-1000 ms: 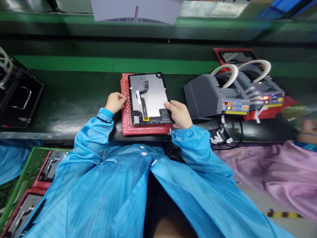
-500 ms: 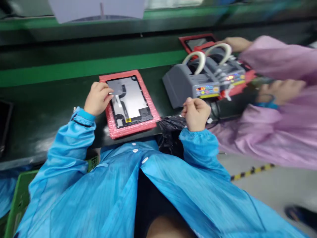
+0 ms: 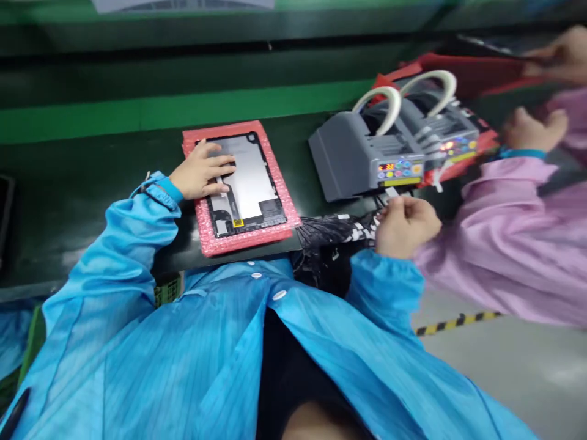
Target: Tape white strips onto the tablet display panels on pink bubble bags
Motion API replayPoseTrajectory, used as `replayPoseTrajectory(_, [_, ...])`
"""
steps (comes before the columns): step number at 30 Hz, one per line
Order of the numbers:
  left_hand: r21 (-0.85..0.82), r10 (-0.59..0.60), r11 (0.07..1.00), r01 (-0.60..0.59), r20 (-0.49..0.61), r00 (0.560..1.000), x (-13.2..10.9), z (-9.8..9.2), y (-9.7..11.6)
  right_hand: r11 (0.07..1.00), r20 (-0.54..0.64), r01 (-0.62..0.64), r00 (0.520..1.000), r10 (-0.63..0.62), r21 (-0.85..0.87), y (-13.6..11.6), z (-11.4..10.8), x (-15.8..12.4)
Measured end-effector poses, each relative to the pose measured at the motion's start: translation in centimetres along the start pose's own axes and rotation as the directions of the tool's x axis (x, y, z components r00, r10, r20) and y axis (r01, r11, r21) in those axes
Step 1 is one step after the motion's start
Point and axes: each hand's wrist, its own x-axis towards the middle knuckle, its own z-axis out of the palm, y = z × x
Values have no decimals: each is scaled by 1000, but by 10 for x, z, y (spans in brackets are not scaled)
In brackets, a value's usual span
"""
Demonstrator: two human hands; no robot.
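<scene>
My left hand [image 3: 204, 172] lies flat with fingers spread over the left side of a tablet screen panel [image 3: 250, 177], whose silver back faces up. A dark flex cable with a yellow label runs down the panel, partly under my fingers. Pink bubble wrap [image 3: 215, 245] lies beneath the panel. My right hand [image 3: 408, 226] is closed in a pinch just below the front of a grey tape dispenser [image 3: 342, 159]. A small white strip of tape [image 3: 391, 192] shows at its fingertips.
A second tape dispenser [image 3: 452, 125] stands close behind the first. Black cables [image 3: 321, 229] with white tags run along the bench edge. At right, a co-worker's pink sleeve [image 3: 509, 232] reaches in near my right hand; their hands are near a red sheet [image 3: 477, 76].
My left hand has gone from a pinch above the panel to lying spread on it. My right hand has moved right to the dispenser's front. The co-worker has lifted a red sheet.
</scene>
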Motion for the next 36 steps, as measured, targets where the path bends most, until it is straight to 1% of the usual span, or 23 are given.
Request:
replayPoseTrajectory(1, [-20,-14,1000,15,10,1000,0,-1,1,998,83,60,995,-61,17,-8,0,-6])
replayPoseTrajectory(2, [-25,-24,999,25,23,999,0,-1,3,992,210,105,971,-116,64,-18,5,-12])
replayPoseTrajectory(3, [-28,-34,999,35,32,999,0,-2,4,983,344,134,923,-169,124,-30,14,-17])
replayPoseTrajectory(4, [-36,-48,998,49,35,998,0,-2,7,973,476,150,852,-218,178,-44,28,-22])
replayPoseTrajectory(6, [-81,-90,993,91,18,996,-1,-2,11,961,680,196,679,-278,197,-71,69,-28])
replayPoseTrajectory(9, [-192,-173,967,165,-22,985,-2,-1,17,953,854,271,456,-252,136,-97,140,-31])
replayPoseTrajectory(10, [-222,-192,958,182,-26,981,-3,-1,18,950,887,290,402,-229,114,-101,160,-31])
replayPoseTrajectory(11, [-248,-205,950,191,-30,978,-3,0,19,946,908,308,361,-211,98,-102,176,-31])
replayPoseTrajectory(12, [-271,-212,942,196,-32,977,-3,1,19,942,922,324,330,-200,88,-102,188,-31])
replayPoseTrajectory(13, [-290,-216,936,198,-33,976,-3,1,18,936,930,341,311,-198,85,-100,197,-31])
replayPoseTrajectory(15, [-320,-222,926,201,-31,974,-3,2,18,922,934,378,294,-204,82,-94,205,-31])
replayPoseTrajectory(16, [-332,-226,921,204,-28,974,-3,2,17,914,933,398,295,-206,76,-92,207,-31])
replayPoseTrajectory(18, [-363,-242,907,214,-33,970,-3,2,17,898,926,436,315,-208,53,-90,207,-32])
replayPoseTrajectory(20, [-415,-275,882,225,-64,959,-2,2,18,880,915,474,343,-213,27,-91,208,-33])
replayPoseTrajectory(22, [-453,-296,862,225,-91,951,-2,2,18,854,910,520,359,-207,-11,-95,209,-35])
replayPoseTrajectory(25, [-428,-253,883,192,-89,963,-3,3,16,813,919,577,359,-162,-82,-100,211,-37])
replayPoseTrajectory(29, [-356,-162,926,128,-69,984,-4,5,12,799,927,600,320,-196,-38,-105,215,-39])
replayPoseTrajectory(30, [-349,-150,930,117,-70,986,-4,5,11,795,932,604,312,-185,-45,-108,216,-40])
replayPoseTrajectory(31, [-344,-145,932,111,-73,987,-4,5,11,790,935,608,320,-153,-79,-111,216,-40])
replayPoseTrajectory(32, [-340,-143,934,110,-75,987,-4,5,10,779,932,613,345,-113,-133,-115,216,-40])
replayPoseTrajectory(34, [-316,-139,943,107,-82,987,-3,5,8,731,896,628,441,-51,-267,-123,209,-37])
replayPoseTrajectory(35, [-292,-131,951,101,-83,988,-2,6,8,703,871,637,489,-50,-318,-126,202,-35])
replayPoseTrajectory(36, [-261,-117,961,93,-81,990,-1,6,7,686,849,643,523,-70,-340,-127,192,-32])
